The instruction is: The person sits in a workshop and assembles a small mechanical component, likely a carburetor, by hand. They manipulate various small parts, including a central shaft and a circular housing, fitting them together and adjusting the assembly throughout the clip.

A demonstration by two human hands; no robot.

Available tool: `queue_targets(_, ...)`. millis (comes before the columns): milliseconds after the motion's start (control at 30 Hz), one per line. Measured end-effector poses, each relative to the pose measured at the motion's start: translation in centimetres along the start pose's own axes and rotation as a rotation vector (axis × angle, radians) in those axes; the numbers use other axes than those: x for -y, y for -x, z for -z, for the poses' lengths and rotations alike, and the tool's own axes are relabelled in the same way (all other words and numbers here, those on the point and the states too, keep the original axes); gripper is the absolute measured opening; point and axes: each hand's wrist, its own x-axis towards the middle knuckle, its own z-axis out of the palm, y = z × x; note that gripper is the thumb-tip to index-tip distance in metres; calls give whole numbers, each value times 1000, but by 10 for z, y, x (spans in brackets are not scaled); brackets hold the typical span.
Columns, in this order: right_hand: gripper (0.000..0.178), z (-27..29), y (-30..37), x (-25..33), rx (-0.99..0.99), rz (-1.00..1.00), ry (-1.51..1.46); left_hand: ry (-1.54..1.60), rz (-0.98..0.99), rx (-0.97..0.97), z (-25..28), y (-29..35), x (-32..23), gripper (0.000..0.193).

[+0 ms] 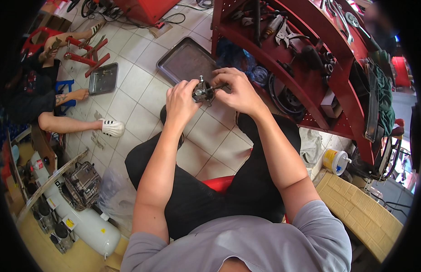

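Note:
I sit on a red stool (218, 182) with both hands raised over the tiled floor. My left hand (181, 99) grips a small dark metal engine part (203, 92) with a bolt sticking up from it. My right hand (236, 89) holds a thin dark tool (218, 85) whose tip meets the part from the right side. The two hands are close together, almost touching. The underside of the part is hidden by my fingers.
A dark metal tray (185, 59) lies on the floor just beyond my hands, a smaller tray (104, 78) to the left. A red tool rack (310, 54) with pliers and wrenches stands at right. Another person sits at far left. A white compressor tank (79, 217) lies at lower left.

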Motion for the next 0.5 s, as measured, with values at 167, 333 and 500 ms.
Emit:
queue_targets(167, 33, -2, 4, 0, 0, 59, 97, -13, 1, 19, -2, -1, 3, 57)
queue_targets(333, 25, -13, 7, -1, -127, 100, 243, -17, 20, 31, -1, -1, 2, 57)
queue_targets(500, 32, 1, 1, 7, -61, 65, 102, -9, 21, 19, -2, 0, 2, 57)
